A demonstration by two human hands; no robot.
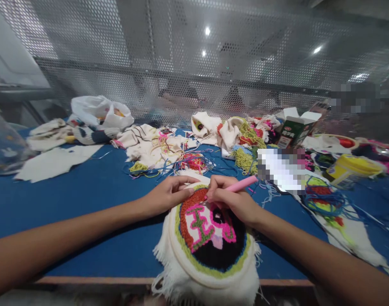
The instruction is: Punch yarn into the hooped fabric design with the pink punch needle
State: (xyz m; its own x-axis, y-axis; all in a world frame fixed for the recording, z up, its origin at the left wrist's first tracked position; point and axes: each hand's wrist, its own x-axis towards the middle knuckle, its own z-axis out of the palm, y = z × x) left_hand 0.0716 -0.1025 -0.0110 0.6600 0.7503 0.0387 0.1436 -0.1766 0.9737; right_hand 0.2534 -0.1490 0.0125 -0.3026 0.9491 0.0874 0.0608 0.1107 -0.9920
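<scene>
A round embroidery hoop (172, 233) holds stretched white cloth (178, 284) with frayed edges, tilted over the table's front edge. Its stitched loop-pile design (221, 257) has a lime border, a black and rust ground, and pink, green and white shapes. My left hand (168, 196) grips the hoop's far left rim, thumb on top, some fingers out of sight behind it. In my right hand (234, 199) is a pink punch needle (245, 183), pinched with its tip pointing down at the upper part of the design. Whether the tip pierces the cloth cannot be made out.
Across the blue table (95, 199) lie cloth scraps (146, 142) and tangled yarn (194, 161). At right are a blurred lit phone (280, 170), a yellow tub (350, 170), a green box (293, 129) and a yarn bundle (323, 195). A white plastic bag (95, 110) stands back left.
</scene>
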